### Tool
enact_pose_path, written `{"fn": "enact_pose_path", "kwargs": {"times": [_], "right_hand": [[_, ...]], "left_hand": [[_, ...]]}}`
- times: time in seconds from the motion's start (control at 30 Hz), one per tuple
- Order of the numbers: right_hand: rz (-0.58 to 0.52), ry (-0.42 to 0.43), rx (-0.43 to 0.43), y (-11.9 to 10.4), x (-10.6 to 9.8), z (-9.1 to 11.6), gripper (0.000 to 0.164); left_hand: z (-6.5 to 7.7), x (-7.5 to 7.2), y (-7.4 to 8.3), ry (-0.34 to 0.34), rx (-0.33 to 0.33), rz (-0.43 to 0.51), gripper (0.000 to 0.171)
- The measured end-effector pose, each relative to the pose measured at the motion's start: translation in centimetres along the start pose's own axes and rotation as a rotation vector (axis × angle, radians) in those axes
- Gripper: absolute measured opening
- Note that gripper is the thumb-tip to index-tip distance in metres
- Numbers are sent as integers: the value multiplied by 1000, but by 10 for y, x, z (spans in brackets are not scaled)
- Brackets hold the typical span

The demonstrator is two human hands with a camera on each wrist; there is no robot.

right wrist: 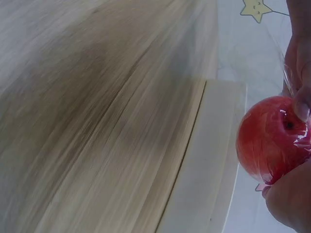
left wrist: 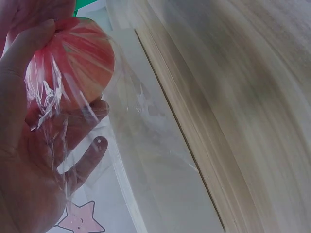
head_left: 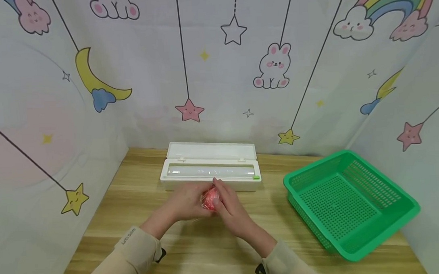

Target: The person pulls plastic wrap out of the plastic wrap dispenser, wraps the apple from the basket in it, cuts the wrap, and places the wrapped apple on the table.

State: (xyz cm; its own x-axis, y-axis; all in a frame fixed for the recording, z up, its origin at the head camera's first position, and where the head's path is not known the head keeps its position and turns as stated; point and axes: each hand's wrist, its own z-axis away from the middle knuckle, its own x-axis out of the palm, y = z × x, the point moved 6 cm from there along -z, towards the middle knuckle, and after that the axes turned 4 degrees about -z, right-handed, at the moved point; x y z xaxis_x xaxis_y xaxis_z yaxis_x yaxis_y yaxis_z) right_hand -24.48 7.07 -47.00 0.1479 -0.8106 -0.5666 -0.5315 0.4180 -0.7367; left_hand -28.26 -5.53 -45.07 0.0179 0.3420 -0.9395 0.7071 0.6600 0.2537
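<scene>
A red apple is held between both hands above the table, partly covered in clear plastic film. My left hand grips it from the left, thumb on the film-covered apple in the left wrist view, with loose film trailing past the fingers. From the other side my right hand holds the apple, its thumb against the front. The right wrist view shows the stem hollow of the apple under shiny film. Just behind the hands sits a white cling film dispenser, lid raised, its roll visible inside.
A green plastic basket stands on the right of the wooden table. Its mesh floor shows. A printed cloth with stars and rabbits walls the table at the back and both sides.
</scene>
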Motion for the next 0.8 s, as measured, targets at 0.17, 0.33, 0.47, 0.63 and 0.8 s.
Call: {"fn": "enact_pose_path", "kwargs": {"times": [0.17,0.33,0.47,0.63,0.8], "right_hand": [[227,-20,-133,-5,3,8,60],[353,-22,-200,-6,6,15,66],[390,-41,-191,-3,7,21,69],[352,-89,-104,2,5,28,71],[268,-129,-39,5,1,32,70]], "left_hand": [[2,4,2,-52,9,55,62],[5,7,5,-108,14,59,69],[5,9,6,-130,27,95,72],[2,10,8,-150,34,140,77],[-1,9,8,-172,13,165,73]]}}
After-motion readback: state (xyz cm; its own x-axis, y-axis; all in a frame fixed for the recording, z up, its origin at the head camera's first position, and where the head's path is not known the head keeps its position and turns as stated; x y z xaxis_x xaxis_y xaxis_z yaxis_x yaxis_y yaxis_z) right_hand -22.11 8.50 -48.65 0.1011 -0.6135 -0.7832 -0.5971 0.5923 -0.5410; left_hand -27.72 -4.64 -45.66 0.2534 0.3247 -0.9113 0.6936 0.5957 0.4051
